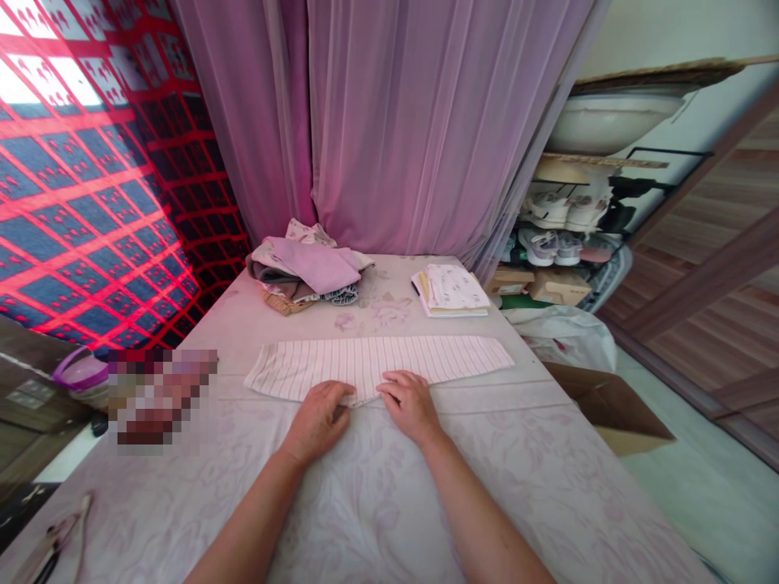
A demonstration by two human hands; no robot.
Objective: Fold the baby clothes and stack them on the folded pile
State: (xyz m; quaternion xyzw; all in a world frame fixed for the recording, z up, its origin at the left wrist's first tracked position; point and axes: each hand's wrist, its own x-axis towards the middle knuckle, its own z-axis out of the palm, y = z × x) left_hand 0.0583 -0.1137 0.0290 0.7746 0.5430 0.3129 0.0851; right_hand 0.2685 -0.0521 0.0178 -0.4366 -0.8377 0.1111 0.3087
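A long pink-and-white striped garment (377, 361) lies flat across the table (365, 503), stretched from left to right. My left hand (320, 418) rests on its near edge with fingers curled down onto the cloth. Right beside it, my right hand (409, 401) also presses the near edge, fingers bent over the fabric. Both hands meet at the middle of the garment.
A heap of unfolded clothes (307, 272) sits at the far left of the table, a folded stack (450, 289) at the far right. Purple curtains (395, 122) hang behind. A shoe rack (565, 227), a white bag (565, 337) and a cardboard box (608, 405) stand to the right.
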